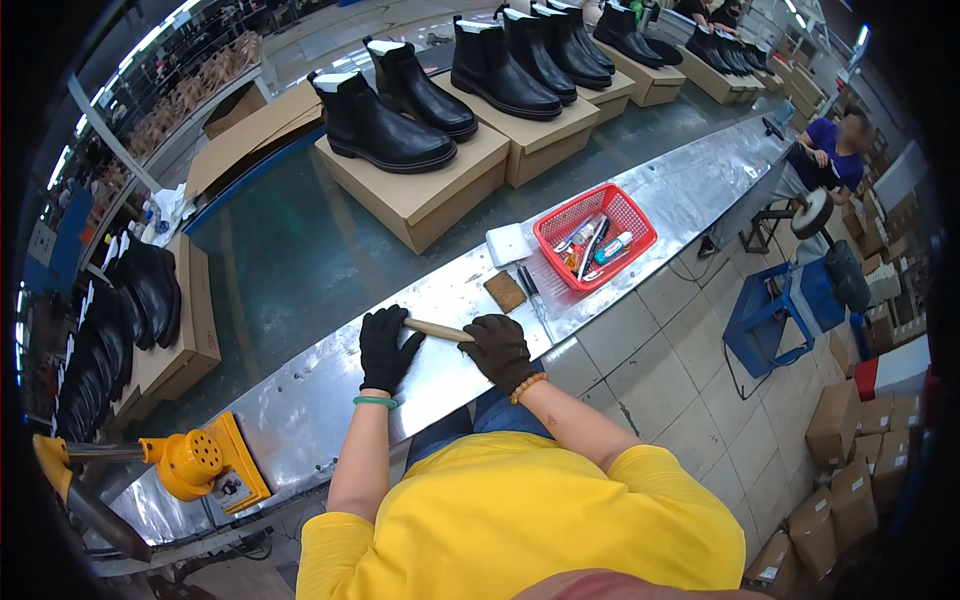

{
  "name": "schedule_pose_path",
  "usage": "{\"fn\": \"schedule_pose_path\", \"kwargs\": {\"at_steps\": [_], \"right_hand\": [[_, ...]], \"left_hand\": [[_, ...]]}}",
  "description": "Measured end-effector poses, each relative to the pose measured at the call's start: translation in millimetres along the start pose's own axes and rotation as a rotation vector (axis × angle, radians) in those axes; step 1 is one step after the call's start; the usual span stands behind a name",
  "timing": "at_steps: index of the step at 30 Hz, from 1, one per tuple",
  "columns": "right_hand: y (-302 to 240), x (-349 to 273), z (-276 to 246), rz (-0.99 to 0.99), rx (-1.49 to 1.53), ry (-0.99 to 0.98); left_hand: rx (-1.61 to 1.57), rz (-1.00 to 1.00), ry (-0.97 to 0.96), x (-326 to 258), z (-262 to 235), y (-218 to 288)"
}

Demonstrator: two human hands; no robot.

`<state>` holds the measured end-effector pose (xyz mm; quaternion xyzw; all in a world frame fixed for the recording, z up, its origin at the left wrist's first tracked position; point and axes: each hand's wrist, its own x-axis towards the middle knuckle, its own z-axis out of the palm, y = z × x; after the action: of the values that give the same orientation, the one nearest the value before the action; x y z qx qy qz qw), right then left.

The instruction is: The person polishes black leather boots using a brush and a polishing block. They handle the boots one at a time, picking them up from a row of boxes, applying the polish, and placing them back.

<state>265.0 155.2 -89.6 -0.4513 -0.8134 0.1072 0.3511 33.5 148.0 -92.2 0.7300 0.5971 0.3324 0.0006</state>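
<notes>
A pale wooden stick (pixel 438 329) lies level between my two gloved hands, just above or on the near edge of the metal bench. Around its right end, my right hand (pixel 497 350), in a dark brown glove, is closed. My left hand (pixel 383 348), in a black glove, has its fingers bent over the left end, with the thumb apart below the stick. Both ends are hidden by the gloves. Beyond my right hand are a brown sponge-like block (pixel 505 292), a dark pen-like tool (pixel 529 281) and a white block (pixel 508 245).
A red plastic basket (pixel 640 226) of small tools and tubes stands on the metal bench (pixel 320 400). Black ankle boots (pixel 385 125) sit on cardboard boxes (pixel 430 195) along the green belt (pixel 270 230). A yellow machine (pixel 205 465) is at left. A person (pixel 838 150) works at far right.
</notes>
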Motion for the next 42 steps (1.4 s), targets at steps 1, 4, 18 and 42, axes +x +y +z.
{"fn": "schedule_pose_path", "kwargs": {"at_steps": [1,4,18,42], "right_hand": [[1,0,0,0.001,0.000,0.005],[2,-2,2,0.001,0.005,0.013],[-1,0,0,-0.022,0.004,0.031],[5,-7,3,-0.051,0.134,0.090]], "left_hand": [[-0.006,-0.003,-0.003,0,0,0],[-0.019,-0.008,-0.009,0,1,-1],[-0.021,-0.022,-0.006,-3,1,-2],[-0.015,0.016,-0.078,0,-4,0]]}}
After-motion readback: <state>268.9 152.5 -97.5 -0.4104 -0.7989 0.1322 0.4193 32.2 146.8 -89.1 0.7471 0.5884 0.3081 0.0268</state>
